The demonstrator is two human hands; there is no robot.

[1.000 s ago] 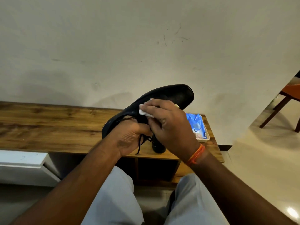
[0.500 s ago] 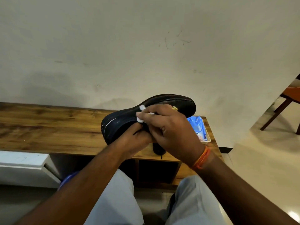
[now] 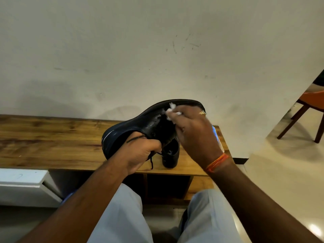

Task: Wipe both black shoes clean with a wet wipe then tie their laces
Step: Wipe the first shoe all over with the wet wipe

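My left hand (image 3: 140, 151) grips a black shoe (image 3: 140, 123) by its opening and holds it on its side above the wooden bench (image 3: 52, 142), toe to the upper right. The shoe's side looks wet and shiny. A loose black lace (image 3: 151, 162) dangles below my left hand. My right hand (image 3: 194, 132) pinches a crumpled white wet wipe (image 3: 171, 111) and presses it on the shoe's upper side near the toe. The second black shoe (image 3: 170, 155) stands on the bench behind my hands, mostly hidden.
A blue wipes pack (image 3: 216, 135) lies at the bench's right end, mostly behind my right wrist. A pale wall rises just behind the bench. A white unit (image 3: 22, 185) sits at the left, an orange wooden chair (image 3: 310, 109) at the far right. My knees are below.
My right hand has slid the wipe along the shoe toward the toe. The shoe has turned further onto its side in my left hand, leaving a wet streak.
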